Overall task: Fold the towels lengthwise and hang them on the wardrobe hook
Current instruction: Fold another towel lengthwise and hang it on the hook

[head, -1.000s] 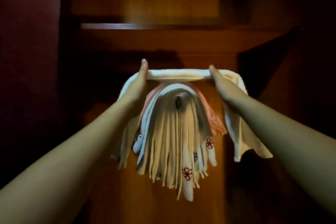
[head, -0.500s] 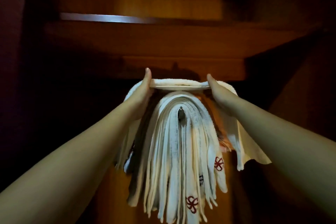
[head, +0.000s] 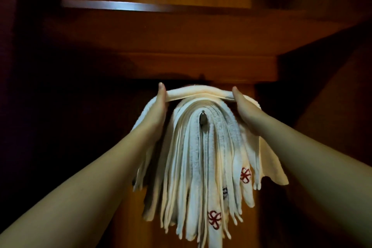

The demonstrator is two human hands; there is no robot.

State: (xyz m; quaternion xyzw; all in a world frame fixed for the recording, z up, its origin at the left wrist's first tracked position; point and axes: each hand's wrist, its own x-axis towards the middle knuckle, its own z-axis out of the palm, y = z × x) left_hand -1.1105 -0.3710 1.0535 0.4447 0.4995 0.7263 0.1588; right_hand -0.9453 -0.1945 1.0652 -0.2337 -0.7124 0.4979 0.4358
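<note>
I'm facing the inside of a dark reddish-brown wooden wardrobe point(head: 201, 32), dimly lit, with a shelf edge point(head: 120, 5) catching a pale strip of light overhead and a lighter wood panel straight ahead. A metal hook point(head: 203, 119) juts from that panel, and a thick bundle of folded white towels point(head: 193, 167) hangs over it, some showing red embroidered emblems point(head: 245, 175) near their lower ends. My left hand point(head: 156, 110) and right hand point(head: 244, 110) each grip one side of a folded cream towel point(head: 198, 93), fingers wrapped behind it, stretching it flat just above the bundle's crown with its ends drooping past my wrists. Compared with half a second ago, the towel sits closer to the pile, now nearly touching it, and the view has tilted slightly upward.
</note>
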